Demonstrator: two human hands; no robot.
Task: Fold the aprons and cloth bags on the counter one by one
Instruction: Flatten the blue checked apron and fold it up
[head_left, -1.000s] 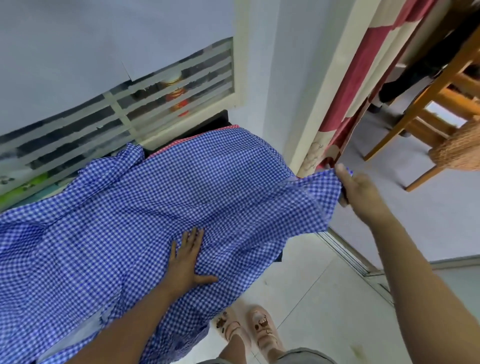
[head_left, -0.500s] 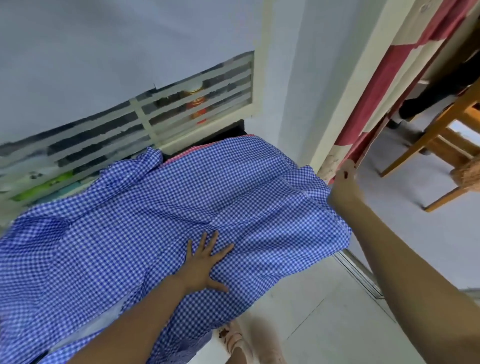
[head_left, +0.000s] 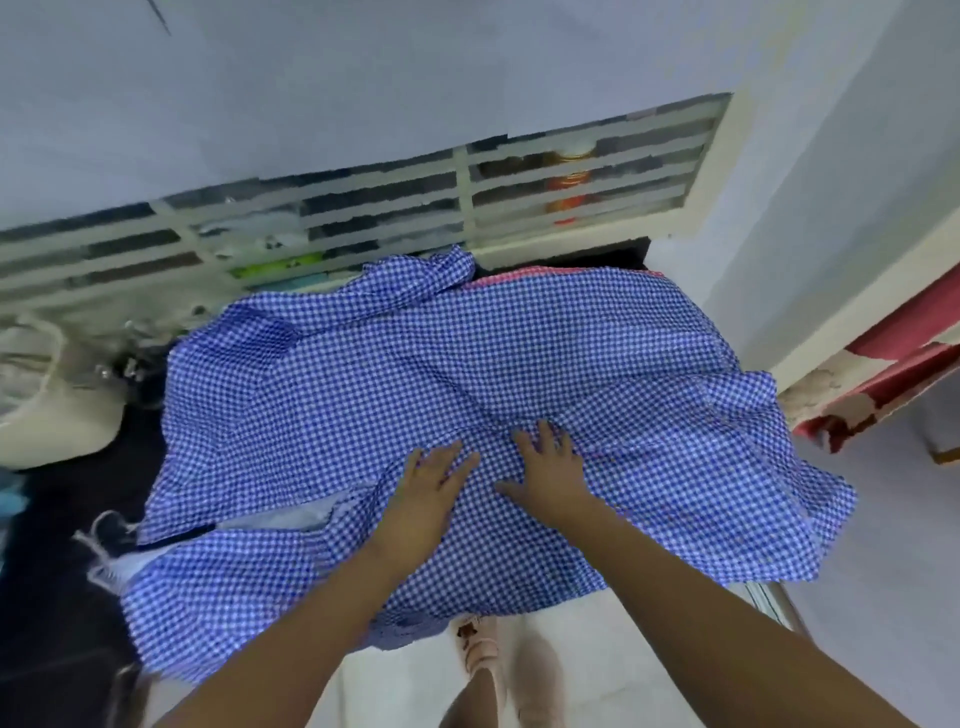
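I judge this to be the smoothing step. The blue checked apron lies spread open across the dark counter, not yet folded. A long ridge runs across its middle and a strap end is bunched at the far edge.

My left hand lies flat on the cloth near the front, fingers straight and close together, pinching nothing. My right hand is just beside it, also flat, with the fingers a little spread and the thumb out toward the left hand. Neither hand holds an edge.

The next move, I think, calls for pressing the ridge out toward the sides. After that I would take one long edge and bring it over the middle. The cloth looks thin and limp, so it will likely drag and crease under my palms. Its front edge and right side hang off the counter and could pull the rest down.

At the far left a cream cloth bag sits on the counter, well apart from my hands. A strip of red checked cloth peeks out from under the apron's far edge. Behind is a slatted window set in a pale wall. To the right hangs a red and cream curtain, and below me are the pale floor and my sandals.
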